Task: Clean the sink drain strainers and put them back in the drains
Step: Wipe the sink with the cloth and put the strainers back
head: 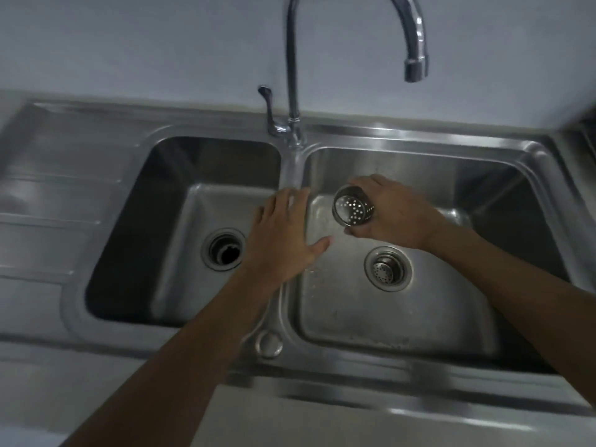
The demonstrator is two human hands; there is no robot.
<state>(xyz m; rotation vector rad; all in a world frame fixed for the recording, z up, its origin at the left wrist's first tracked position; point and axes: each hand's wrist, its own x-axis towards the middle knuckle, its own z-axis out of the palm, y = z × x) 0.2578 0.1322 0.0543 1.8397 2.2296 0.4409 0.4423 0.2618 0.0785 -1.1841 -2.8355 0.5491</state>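
A steel double sink (290, 359) fills the view. My right hand (392, 212) is shut on a perforated metal strainer basket (352, 206), held tilted over the right basin with its open mouth facing me. A second strainer (385, 271) sits in the right drain just below that hand. The left drain (224, 250) is an open dark hole with no strainer in it. My left hand (285, 233) hovers flat and open above the divider between the two basins, fingers spread, holding nothing.
A tall curved tap (416, 62) rises from the back ledge, its spout above the right basin, with a lever handle (269, 104) beside its base. No water runs. A ribbed draining board (42, 201) lies to the left. A round cap (268, 343) sits on the front rim.
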